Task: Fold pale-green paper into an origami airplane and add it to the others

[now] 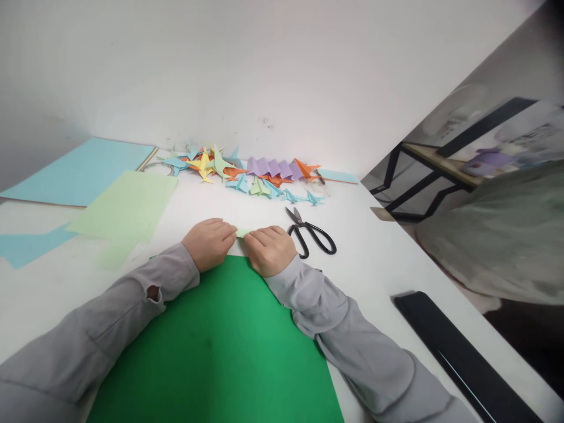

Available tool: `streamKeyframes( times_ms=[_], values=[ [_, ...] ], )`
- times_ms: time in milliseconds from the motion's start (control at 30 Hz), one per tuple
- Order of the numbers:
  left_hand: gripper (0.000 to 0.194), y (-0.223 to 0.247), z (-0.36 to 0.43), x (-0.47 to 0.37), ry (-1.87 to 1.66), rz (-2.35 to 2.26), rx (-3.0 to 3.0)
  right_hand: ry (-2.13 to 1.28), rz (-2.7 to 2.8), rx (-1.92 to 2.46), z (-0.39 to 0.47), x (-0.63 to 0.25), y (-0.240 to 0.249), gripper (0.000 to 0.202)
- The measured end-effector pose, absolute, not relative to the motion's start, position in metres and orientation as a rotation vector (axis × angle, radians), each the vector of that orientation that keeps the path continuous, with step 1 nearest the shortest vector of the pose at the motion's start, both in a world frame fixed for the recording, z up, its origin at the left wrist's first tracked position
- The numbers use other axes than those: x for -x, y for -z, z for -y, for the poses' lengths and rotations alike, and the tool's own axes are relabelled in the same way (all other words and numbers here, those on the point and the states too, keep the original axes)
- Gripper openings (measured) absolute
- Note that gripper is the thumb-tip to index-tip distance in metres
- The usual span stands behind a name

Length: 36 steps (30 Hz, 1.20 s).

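Observation:
Between my two hands is a small piece of light green paper (242,233), mostly covered by my fingers. My left hand (210,244) is closed on its left end, and my right hand (271,249) is closed on its right end. Both hands are just beyond the top edge of a large green sheet (215,341). Black-handled scissors (302,226) lie beside my right hand, blades slightly apart and pointing away from me.
Folded paper figures (211,164) in several colours line the wall, with a purple pleated strip (274,168) among them. Light green paper (127,202) and blue sheets (79,170) lie at left. A long black object (458,352) lies near the table's right edge.

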State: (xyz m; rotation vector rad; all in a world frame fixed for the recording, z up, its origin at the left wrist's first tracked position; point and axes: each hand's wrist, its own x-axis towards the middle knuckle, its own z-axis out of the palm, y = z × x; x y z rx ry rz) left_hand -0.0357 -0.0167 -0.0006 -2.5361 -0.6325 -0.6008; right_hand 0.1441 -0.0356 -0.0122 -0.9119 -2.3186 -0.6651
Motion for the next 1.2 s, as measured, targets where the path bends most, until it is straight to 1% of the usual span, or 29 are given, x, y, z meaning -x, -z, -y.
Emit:
streamKeyframes(
  times_ms=[233,367,500,567,667,700,767,900,1033,1200],
  values=[
    [0.024,0.000,0.012,0.051,0.678,0.656,2.496,0.691,2.259,0.880,0.036,-0.151,0.012,0.017],
    [0.025,0.003,0.009,0.065,0.806,0.877,2.476,0.724,2.200,0.917,0.035,-0.157,0.011,0.016],
    [0.022,0.000,0.020,0.059,1.207,1.300,2.526,0.768,2.138,0.907,0.034,-0.158,0.007,0.013],
    [0.021,-0.003,0.031,0.045,1.394,1.653,2.646,0.780,2.137,0.828,0.036,-0.153,0.006,0.010],
    [0.025,-0.010,0.046,0.021,1.574,2.335,2.919,0.759,2.138,0.704,0.042,-0.143,0.004,0.007],
    [0.027,-0.011,0.049,0.015,1.654,2.503,2.918,0.746,2.139,0.679,0.044,-0.140,0.003,0.006],
    [0.031,-0.013,0.051,0.008,1.806,2.684,2.852,0.729,2.154,0.646,0.047,-0.137,0.002,0.006],
    [0.030,-0.013,0.048,0.006,2.094,2.801,2.652,0.758,2.175,0.634,0.048,-0.135,0.002,0.006],
    [0.026,-0.013,0.045,0.009,2.468,2.855,2.361,0.797,2.155,0.646,0.046,-0.136,0.003,0.004],
    [0.027,-0.013,0.045,0.011,2.687,2.799,2.238,0.797,2.117,0.656,0.044,-0.139,0.003,0.004]
  ],
)
